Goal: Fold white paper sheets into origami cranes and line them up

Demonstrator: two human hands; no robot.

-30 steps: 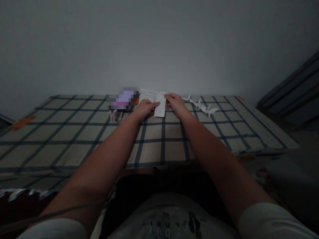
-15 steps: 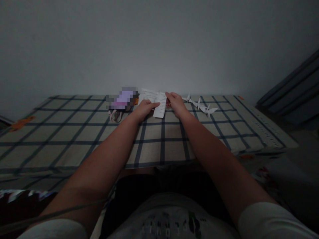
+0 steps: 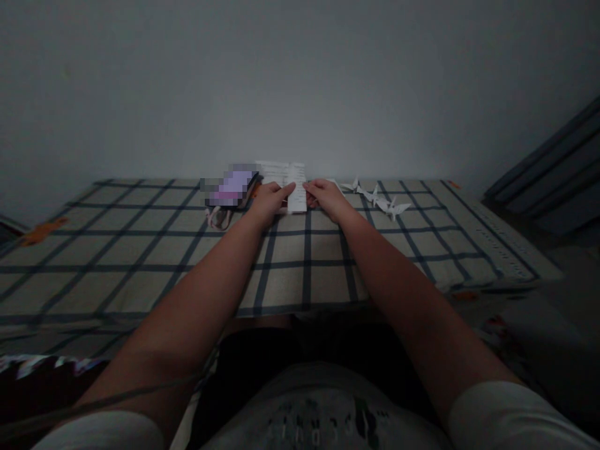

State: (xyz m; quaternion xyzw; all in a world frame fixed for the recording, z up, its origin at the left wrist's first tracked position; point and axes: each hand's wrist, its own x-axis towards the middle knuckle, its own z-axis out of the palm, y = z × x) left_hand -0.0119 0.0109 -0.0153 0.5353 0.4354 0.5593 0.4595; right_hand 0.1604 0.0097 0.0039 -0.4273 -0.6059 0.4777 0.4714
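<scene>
Between my hands is a sheet of printed paper (image 3: pixel 297 198), with a strip on its right side folded over. My left hand (image 3: pixel 272 201) pinches the sheet from the left, its thumb lying on the printed face. On the other side, my right hand (image 3: pixel 327 195) grips the right edge between thumb and fingers. Several white folded paper cranes (image 3: pixel 375 197) stand in a row to the right of my right hand. Left of my left hand lies a phone with a lit purple screen (image 3: pixel 234 186), partly blurred out.
A checked cloth (image 3: pixel 328 281) covers the table, which meets a plain wall (image 3: pixel 300 81) at the back. A pale strap or cord (image 3: pixel 218 217) lies by the phone. Orange patches (image 3: pixel 44 231) show at the left edge. Dark slats (image 3: pixel 553 156) stand at the right.
The paper has shifted slightly left and away from me and sits straighter. My right hand's fingers have slid down its right edge. The phone and cranes have not moved.
</scene>
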